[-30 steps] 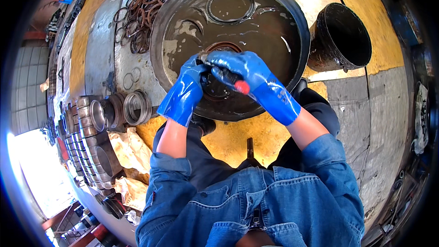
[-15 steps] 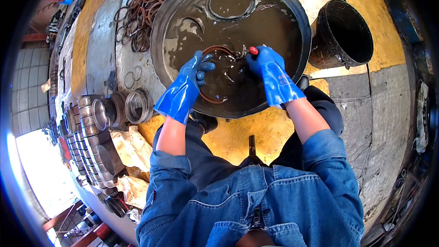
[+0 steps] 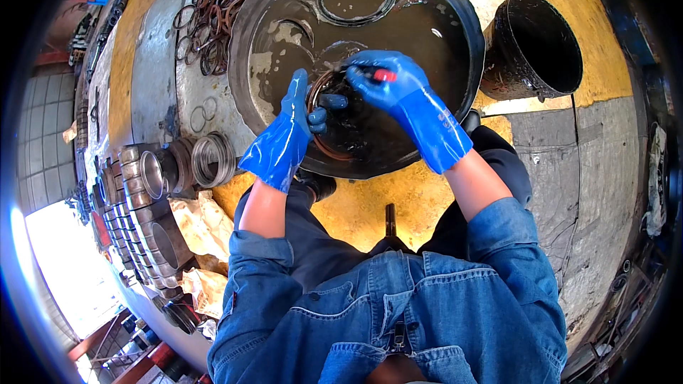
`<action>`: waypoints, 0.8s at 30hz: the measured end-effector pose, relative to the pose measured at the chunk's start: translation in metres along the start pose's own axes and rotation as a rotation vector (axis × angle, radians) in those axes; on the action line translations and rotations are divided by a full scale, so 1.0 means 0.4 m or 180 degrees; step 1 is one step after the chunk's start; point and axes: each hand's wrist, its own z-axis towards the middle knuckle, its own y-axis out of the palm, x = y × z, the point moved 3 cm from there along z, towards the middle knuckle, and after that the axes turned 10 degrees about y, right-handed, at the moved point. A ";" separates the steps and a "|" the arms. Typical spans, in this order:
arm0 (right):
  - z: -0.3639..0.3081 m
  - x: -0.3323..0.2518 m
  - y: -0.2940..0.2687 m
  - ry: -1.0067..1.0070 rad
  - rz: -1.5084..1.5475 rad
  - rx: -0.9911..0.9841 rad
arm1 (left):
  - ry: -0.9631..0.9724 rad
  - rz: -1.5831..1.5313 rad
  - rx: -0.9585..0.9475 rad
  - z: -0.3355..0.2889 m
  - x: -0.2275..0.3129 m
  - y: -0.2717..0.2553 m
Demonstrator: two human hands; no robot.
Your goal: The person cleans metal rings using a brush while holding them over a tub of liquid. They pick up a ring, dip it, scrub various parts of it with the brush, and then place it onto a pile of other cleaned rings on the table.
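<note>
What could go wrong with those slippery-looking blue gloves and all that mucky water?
Maybe these things:

1. The ring could slip from the left hand, because the glove looks wet and shiny.

2. The red-handled tool in the right hand might slip and knock the left hand, since they're close together.

3. Murky liquid could splash over the basin or onto the bare forearms above the gloves.

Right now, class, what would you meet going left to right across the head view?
Stacked brown-grey metal cylinders → stacked thin silver metal rings → glossy blue-gloved left hand → glossy blue-gloved right hand → round black bucket → crumpled whitish sheet.
</note>
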 end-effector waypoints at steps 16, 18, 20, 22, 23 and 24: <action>0.010 0.042 0.004 0.0309 0.0293 0.0311 | 0.0068 -0.0211 -0.0305 0.005 -0.008 0.013; 0.007 0.086 -0.004 0.1084 0.0281 0.0538 | 0.0274 -0.0281 -0.0381 0.008 0.003 0.018; 0.006 0.146 0.004 0.1578 0.0224 0.0386 | 0.0499 -0.0349 -0.0465 0.009 0.014 0.022; -0.001 0.173 0.022 0.2103 0.0535 0.0150 | 0.0632 -0.0449 -0.0511 0.001 0.027 0.015; -0.005 0.182 0.029 0.2198 0.0518 0.0023 | 0.0698 -0.0499 -0.0535 -0.002 0.034 0.014; -0.013 0.178 0.030 0.2295 0.0499 -0.0103 | 0.0711 -0.0605 -0.0448 -0.006 0.037 0.019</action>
